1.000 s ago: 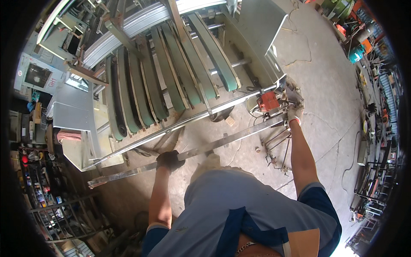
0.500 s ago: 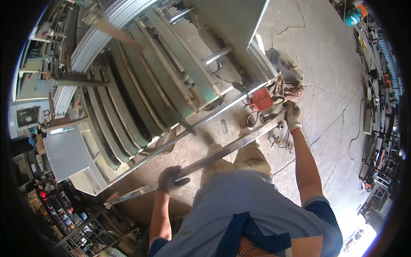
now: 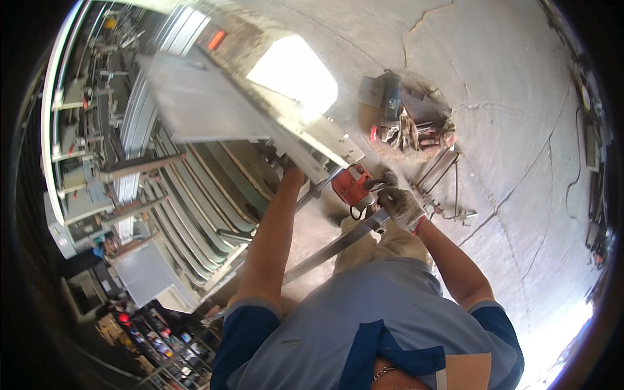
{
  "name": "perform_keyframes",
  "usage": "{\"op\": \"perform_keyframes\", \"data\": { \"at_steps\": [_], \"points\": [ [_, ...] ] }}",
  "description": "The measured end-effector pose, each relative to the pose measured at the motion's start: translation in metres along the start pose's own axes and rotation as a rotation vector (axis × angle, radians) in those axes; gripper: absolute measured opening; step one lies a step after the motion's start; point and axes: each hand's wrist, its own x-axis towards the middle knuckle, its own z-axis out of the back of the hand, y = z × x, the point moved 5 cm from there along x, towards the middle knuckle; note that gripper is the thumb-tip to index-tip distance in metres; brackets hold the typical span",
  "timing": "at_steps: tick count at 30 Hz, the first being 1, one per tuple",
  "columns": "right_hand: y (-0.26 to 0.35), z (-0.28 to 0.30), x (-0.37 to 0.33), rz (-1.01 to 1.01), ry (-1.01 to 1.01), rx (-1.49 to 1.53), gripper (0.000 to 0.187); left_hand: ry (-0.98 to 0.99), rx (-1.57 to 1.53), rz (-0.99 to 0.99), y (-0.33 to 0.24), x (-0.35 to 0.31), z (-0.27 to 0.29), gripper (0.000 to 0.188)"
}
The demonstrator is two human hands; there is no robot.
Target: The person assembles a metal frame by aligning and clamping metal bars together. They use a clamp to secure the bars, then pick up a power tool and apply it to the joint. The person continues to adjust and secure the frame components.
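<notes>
A long flat metal bar (image 3: 338,250) slopes across in front of my legs, its lower left part running behind my left forearm. My right hand (image 3: 401,208), in a light knitted glove, is closed at the bar's upper right end, beside a red box (image 3: 351,185) with a black cable. My left arm stretches forward to the slatted green machine bed (image 3: 214,188). The dark-gloved left hand (image 3: 278,162) is partly hidden beside a blurred grey metal panel (image 3: 208,104), and its fingers do not show clearly.
On the concrete floor ahead stands a round container (image 3: 426,146) of rags and scrap, with a thin metal-rod stand (image 3: 448,188) beside it. Shelves of small parts (image 3: 156,338) lie at lower left. Cracks cross the floor on the right.
My left hand has let go of the bar and reached forward to the machine. The right hand stays at the bar's end. The view has shifted, and the grey panel looks nearer.
</notes>
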Motion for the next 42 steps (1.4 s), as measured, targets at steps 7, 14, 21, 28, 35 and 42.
{"op": "perform_keyframes", "data": {
  "at_steps": [7,14,21,28,35,42],
  "points": [
    [0.009,0.004,-0.001,-0.004,0.091,0.051,0.012,0.075,0.108,0.068,0.019,0.019,-0.016,0.034],
    [0.014,0.009,0.004,0.029,0.124,-0.052,0.011,0.106,0.125,0.09,0.029,0.015,-0.016,0.034],
    [0.009,0.004,0.004,-0.045,0.189,0.053,0.014,0.129,0.134,0.097,0.032,0.021,-0.014,0.034],
    [0.019,0.01,0.006,0.009,0.228,-0.089,0.012,0.144,0.15,0.089,0.031,0.025,-0.018,0.035],
    [0.016,0.003,0.01,-0.067,0.215,-0.173,0.006,0.164,0.162,0.009,0.014,0.043,-0.035,0.036],
    [-0.007,0.001,0.006,-0.115,0.027,0.015,0.018,0.104,0.11,-0.123,-0.01,0.068,-0.048,0.038]
  ]
}}
